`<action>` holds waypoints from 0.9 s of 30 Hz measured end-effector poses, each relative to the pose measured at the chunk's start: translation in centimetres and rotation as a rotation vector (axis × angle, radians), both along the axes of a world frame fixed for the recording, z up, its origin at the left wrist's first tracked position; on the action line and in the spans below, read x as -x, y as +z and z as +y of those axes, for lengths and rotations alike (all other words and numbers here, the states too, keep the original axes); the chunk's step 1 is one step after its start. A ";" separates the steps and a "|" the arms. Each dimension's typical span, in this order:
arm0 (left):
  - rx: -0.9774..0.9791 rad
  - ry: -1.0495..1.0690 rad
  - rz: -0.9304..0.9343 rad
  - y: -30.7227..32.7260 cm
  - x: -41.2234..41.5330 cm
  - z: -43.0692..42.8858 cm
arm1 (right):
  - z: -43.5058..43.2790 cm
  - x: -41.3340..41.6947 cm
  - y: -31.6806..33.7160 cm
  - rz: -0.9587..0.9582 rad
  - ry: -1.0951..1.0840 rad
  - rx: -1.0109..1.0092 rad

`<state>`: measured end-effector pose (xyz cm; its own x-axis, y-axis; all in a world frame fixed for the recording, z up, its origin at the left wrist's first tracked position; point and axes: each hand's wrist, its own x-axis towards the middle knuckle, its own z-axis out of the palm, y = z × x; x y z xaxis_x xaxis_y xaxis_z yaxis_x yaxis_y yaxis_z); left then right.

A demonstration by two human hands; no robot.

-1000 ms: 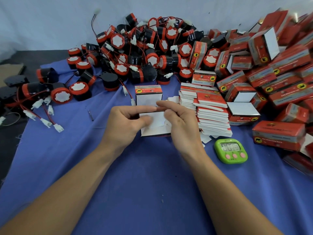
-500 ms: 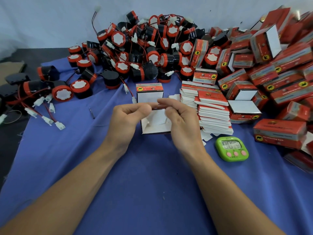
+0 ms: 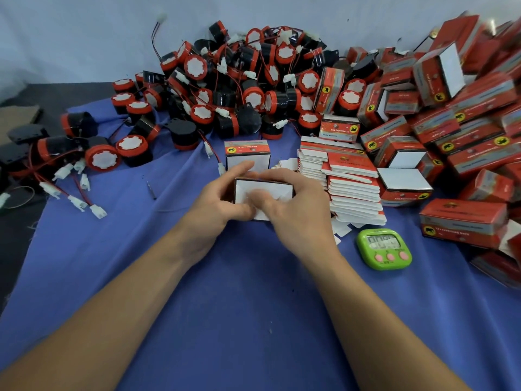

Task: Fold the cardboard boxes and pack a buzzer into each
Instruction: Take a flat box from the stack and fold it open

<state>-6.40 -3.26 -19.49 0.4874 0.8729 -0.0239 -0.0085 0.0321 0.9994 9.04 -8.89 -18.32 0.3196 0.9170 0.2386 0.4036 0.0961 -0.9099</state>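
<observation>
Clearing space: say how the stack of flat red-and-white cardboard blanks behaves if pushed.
The stack of flat red-and-white cardboard blanks lies fanned out, so it would probably slide apart. The thin sheets likely feel light and bendy.

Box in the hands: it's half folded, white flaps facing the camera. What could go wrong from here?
1. The left hand and right hand grip the box with thumbs on its white flaps; a flap could crease or tuck crookedly.
2. The right hand sits beside the leaning stack of flat boxes; a sideways move might topple it.
</observation>
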 end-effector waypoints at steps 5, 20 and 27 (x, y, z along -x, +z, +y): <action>-0.010 0.057 -0.034 0.0 -0.1 -0.1 | 0.1 0.1 0.5 0.003 0.004 0.011; -0.001 0.097 -0.230 1.2 0.0 -0.8 | -0.2 -1.5 1.1 0.426 0.260 0.077; -0.073 0.156 -0.271 0.3 -0.2 -0.6 | -0.7 -0.8 1.1 -0.208 0.149 -0.260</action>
<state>-6.21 -3.83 -19.19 0.3276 0.9321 0.1545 -0.2743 -0.0627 0.9596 9.84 -9.55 -17.17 0.1069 0.8503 0.5153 0.5414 0.3849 -0.7475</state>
